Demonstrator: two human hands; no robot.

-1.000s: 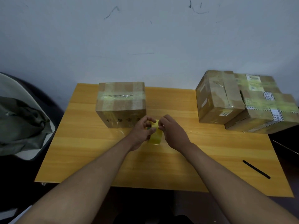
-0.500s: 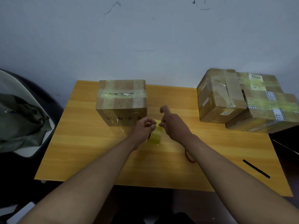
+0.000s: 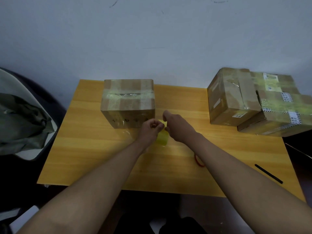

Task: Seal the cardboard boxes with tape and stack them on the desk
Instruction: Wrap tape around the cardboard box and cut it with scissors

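A small yellow tape roll (image 3: 162,139) is held over the middle of the wooden desk (image 3: 87,142). My left hand (image 3: 150,130) grips its left side in a fist. My right hand (image 3: 179,127) meets it from the right, lower fingers curled against the roll's top edge and one finger sticking up. Just behind the hands stands a taped cardboard box (image 3: 128,102), apart from them. At the desk's right back corner an upright taped box (image 3: 233,97) leans against a flatter taped box (image 3: 285,114).
A red ring (image 3: 199,161) lies on the desk, partly under my right forearm. A black stick (image 3: 268,173) lies near the front right edge. A chair with a grey-green cloth (image 3: 22,122) stands left of the desk. A wall runs behind.
My right hand has lifted one finger off the roll and slid slightly right. The left hand has closed tighter on the roll. The red ring has come into view.
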